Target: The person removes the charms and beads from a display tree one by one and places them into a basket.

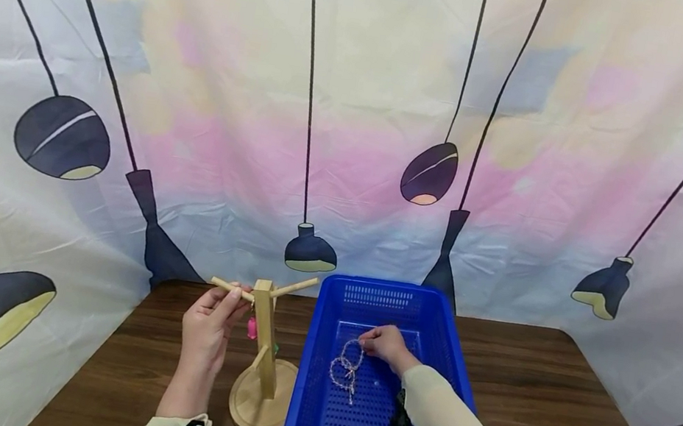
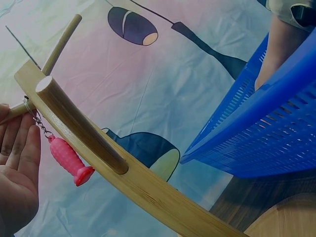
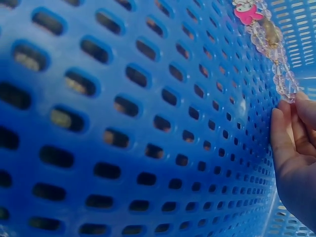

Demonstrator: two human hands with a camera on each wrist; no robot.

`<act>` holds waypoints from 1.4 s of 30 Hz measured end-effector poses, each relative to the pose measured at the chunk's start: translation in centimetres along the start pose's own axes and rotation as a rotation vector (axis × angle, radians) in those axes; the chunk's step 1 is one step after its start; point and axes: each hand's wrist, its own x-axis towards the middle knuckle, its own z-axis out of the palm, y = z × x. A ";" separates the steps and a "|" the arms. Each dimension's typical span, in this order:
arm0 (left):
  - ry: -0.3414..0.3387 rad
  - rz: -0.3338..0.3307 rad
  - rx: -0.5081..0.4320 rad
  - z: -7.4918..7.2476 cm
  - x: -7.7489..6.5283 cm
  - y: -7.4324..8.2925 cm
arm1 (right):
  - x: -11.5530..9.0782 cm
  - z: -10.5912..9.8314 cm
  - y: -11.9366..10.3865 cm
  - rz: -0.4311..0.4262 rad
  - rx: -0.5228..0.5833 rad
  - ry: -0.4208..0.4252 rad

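On the tabletop point(image 1: 526, 399), the left hand point(image 1: 207, 333) pinches the left peg point(image 1: 221, 284) of the wooden stand point(image 1: 265, 335) beside a hanging pink charm point(image 1: 252, 328), while the right hand point(image 1: 389, 347), inside the blue basket point(image 1: 297, 392) to the stand's right, pinches a beaded strand point(image 3: 274, 52), and a mostly hidden green item point(image 1: 276, 349) appears behind the stand.

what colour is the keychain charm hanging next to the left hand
The keychain charm is bright pink, seen best in the left wrist view.
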 end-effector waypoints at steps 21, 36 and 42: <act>-0.001 0.005 0.012 0.1 0.1 -0.2 | -0.4 0.4 0.5 -0.070 -0.147 0.047; 0.012 0.014 0.035 0.1 0.0 -0.1 | -0.3 0.8 0.6 -0.107 -0.265 0.067; 0.000 0.030 0.027 0.1 0.1 -0.2 | -0.4 0.8 0.5 -0.114 -0.283 0.077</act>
